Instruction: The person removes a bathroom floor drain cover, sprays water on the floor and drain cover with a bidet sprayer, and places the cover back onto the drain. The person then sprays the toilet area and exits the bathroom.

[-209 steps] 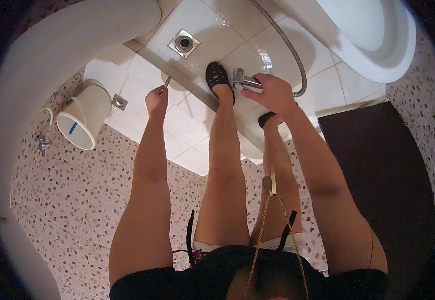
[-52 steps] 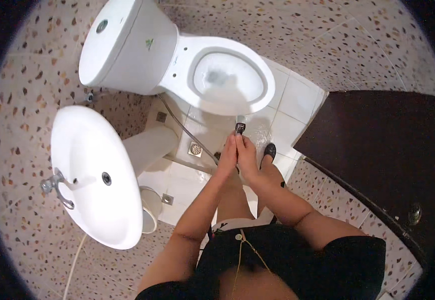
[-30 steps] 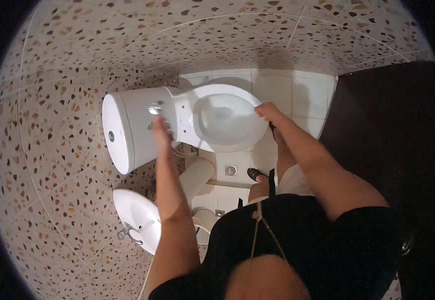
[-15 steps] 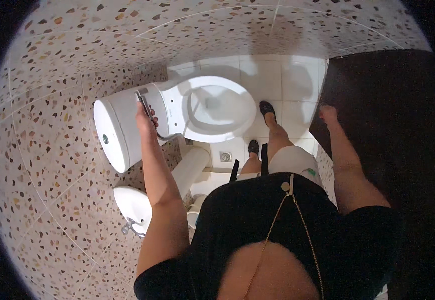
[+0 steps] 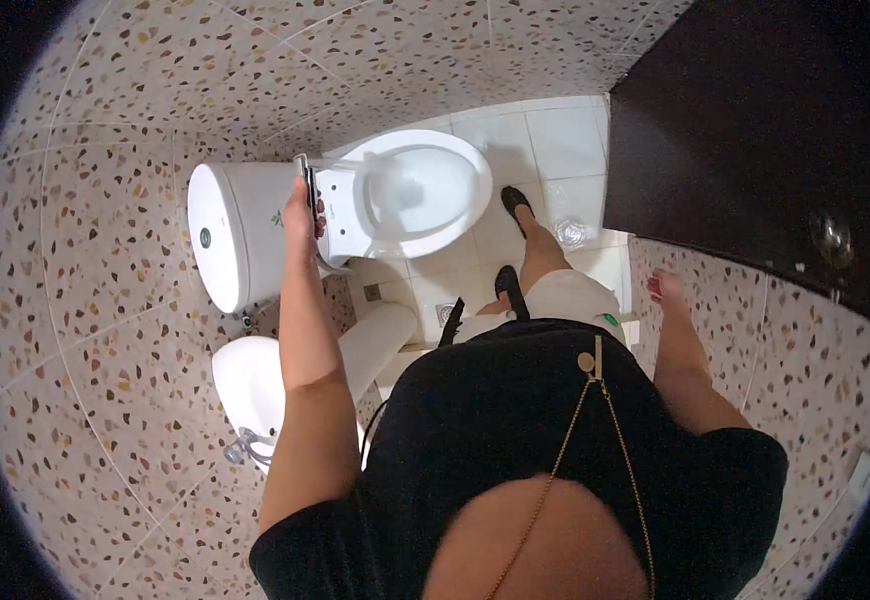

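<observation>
My left hand (image 5: 301, 218) is raised over the white toilet tank (image 5: 227, 238) and grips a slim metal spray handle (image 5: 305, 176) that points up out of the fist. Just right of it is the open toilet bowl (image 5: 423, 188). My right hand (image 5: 667, 291) hangs at my right side with fingers loosely apart, holding nothing, close to the speckled wall beside the dark door (image 5: 755, 130). My feet in black shoes (image 5: 516, 201) stand on the white floor tiles in front of the bowl.
A white pedestal sink (image 5: 245, 382) with a metal tap (image 5: 240, 448) sits low on the left. A floor drain (image 5: 446, 313) lies between toilet and sink. Speckled terrazzo tiles cover the walls. The door has a metal knob (image 5: 832, 236).
My left hand has stayed raised over the tank with the spray handle. My right hand has dropped away from the toilet to my right side. The view has shifted so the door fills the upper right.
</observation>
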Motion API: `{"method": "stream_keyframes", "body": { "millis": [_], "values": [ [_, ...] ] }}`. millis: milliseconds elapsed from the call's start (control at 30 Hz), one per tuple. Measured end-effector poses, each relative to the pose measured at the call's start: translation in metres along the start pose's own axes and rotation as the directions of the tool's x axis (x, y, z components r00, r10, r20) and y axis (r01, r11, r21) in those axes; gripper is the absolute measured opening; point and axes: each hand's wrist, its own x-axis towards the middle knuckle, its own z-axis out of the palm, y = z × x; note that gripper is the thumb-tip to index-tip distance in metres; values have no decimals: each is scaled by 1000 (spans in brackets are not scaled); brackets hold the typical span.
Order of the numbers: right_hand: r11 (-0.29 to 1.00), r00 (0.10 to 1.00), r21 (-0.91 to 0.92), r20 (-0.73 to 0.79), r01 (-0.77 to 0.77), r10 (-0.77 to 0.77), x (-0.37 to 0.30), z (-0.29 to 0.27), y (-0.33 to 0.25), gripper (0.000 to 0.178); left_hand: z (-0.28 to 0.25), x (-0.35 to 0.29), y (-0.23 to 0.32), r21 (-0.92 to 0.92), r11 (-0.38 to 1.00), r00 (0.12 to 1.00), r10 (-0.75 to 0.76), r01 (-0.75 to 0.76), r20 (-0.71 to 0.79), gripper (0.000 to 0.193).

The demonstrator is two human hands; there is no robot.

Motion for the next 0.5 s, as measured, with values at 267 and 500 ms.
{"method": "stream_keyframes", "body": {
  "millis": [267, 500],
  "values": [
    [966, 972, 206, -207, 156, -112, -50, -83, -3, 24, -6, -36, 3, 15, 998, 990, 56, -58, 129, 44],
    [931, 901, 126, -327, 342, -287, -130, -61, -64, 19, 24, -71, -39, 494, 853, 902, -67, -170, 426, 51]
  ]
}}
